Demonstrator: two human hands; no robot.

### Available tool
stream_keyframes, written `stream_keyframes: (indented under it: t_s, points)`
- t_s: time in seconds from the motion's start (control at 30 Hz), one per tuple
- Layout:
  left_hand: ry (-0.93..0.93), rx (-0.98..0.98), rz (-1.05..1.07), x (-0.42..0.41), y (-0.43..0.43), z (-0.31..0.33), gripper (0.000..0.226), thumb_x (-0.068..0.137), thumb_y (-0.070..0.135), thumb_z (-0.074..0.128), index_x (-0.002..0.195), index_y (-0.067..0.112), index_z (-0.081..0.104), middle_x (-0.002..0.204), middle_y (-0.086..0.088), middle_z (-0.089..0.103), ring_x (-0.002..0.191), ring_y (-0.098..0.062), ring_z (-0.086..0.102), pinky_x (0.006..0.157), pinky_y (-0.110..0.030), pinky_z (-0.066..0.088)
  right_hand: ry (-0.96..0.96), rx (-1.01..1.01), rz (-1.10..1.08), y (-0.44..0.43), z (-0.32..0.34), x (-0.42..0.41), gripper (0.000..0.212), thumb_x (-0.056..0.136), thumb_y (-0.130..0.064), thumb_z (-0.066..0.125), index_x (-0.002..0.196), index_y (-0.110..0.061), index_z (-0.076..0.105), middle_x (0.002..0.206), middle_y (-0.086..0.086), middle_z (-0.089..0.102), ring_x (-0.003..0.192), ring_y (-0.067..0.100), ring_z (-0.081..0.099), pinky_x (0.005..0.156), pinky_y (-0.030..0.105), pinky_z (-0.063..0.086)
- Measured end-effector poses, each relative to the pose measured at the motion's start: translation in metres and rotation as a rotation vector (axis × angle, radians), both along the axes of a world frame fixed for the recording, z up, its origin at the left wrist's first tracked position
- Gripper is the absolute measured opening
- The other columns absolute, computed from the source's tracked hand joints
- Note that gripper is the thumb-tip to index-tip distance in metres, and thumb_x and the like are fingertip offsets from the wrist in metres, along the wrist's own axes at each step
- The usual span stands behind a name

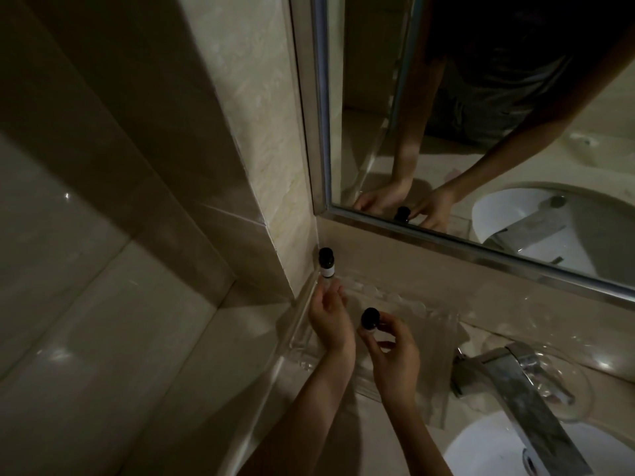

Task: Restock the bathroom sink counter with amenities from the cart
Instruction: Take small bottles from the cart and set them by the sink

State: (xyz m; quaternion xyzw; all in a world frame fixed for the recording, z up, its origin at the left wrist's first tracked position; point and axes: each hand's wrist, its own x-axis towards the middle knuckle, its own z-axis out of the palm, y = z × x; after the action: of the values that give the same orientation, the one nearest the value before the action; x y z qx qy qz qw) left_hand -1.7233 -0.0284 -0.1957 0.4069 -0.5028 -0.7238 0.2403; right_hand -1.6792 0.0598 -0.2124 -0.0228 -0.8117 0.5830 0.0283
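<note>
grip detail, as i read it on my remote feed. left hand [330, 319]: fingertips and thumb pinch the lower body of the first bottle [325, 266], a small clear vial with a black cap and white label, held upright in the corner where the side wall meets the ledge under the mirror. right hand [393, 355]: thumb and fingers curl round the second bottle [370, 319], of which only the black cap and a sliver of body show, cap tilted toward the camera. the two hands sit just beside each other, not touching. both bottles are over the clear tray [298, 341], which lies on the counter [364, 441] against the left wall; in this dim light i cannot tell whether the first bottle's base rests in the tray. right of the tray stands the chrome faucet [525, 386], its spout over the white basin [481, 451]. the mirror [498, 97] above repeats both hands and one black cap.
</note>
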Motion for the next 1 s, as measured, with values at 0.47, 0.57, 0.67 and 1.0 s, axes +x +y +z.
stream_keyframes:
  t_s: [0.47, 0.57, 0.67, 1.0]
  points:
    - [-0.034, 0.027, -0.094, -0.011, -0.019, 0.013, 0.018, 0.094, 0.011, 0.058, 0.079, 0.018, 0.065, 0.073, 0.004, 0.061, 0.068, -0.004, 0.059, 0.067, -0.018, 0.048, -0.009, 0.006, -0.006, 0.001, -0.001, 0.000, 0.037, 0.077, -0.011, 0.078, 0.100, -0.034, 0.060, 0.097, -0.021, 0.063, 0.091, -0.004, 0.060, 0.066, 0.011, 0.048]
    - [-0.072, -0.072, -0.205, 0.014, -0.018, 0.014, 0.023, 0.097, 0.009, 0.052, 0.112, 0.019, 0.066, 0.107, 0.008, 0.065, 0.103, -0.007, 0.061, 0.089, -0.024, 0.049, -0.016, 0.014, -0.011, -0.001, 0.000, -0.001, 0.032, 0.079, -0.017, 0.077, 0.102, -0.033, 0.061, 0.098, -0.019, 0.064, 0.091, -0.003, 0.061, 0.068, 0.012, 0.049]
    - [-0.144, -0.302, -0.262, 0.053, -0.022, 0.009, 0.034, 0.098, 0.006, 0.048, 0.129, 0.016, 0.056, 0.122, 0.013, 0.056, 0.115, -0.004, 0.054, 0.093, -0.015, 0.044, -0.064, -0.006, 0.009, -0.011, 0.003, -0.009, 0.028, 0.081, -0.024, 0.074, 0.106, -0.031, 0.064, 0.100, -0.018, 0.065, 0.090, -0.003, 0.062, 0.070, 0.016, 0.051]
    - [-0.208, -0.340, -0.209, 0.105, -0.035, -0.001, 0.035, 0.095, -0.004, 0.048, 0.125, 0.009, 0.060, 0.114, 0.006, 0.065, 0.112, -0.010, 0.061, 0.094, -0.025, 0.050, -0.025, -0.069, 0.058, -0.087, 0.009, -0.039, 0.012, 0.082, -0.016, 0.074, 0.089, -0.016, 0.064, 0.086, -0.010, 0.065, 0.079, 0.010, 0.065, 0.065, 0.014, 0.049]
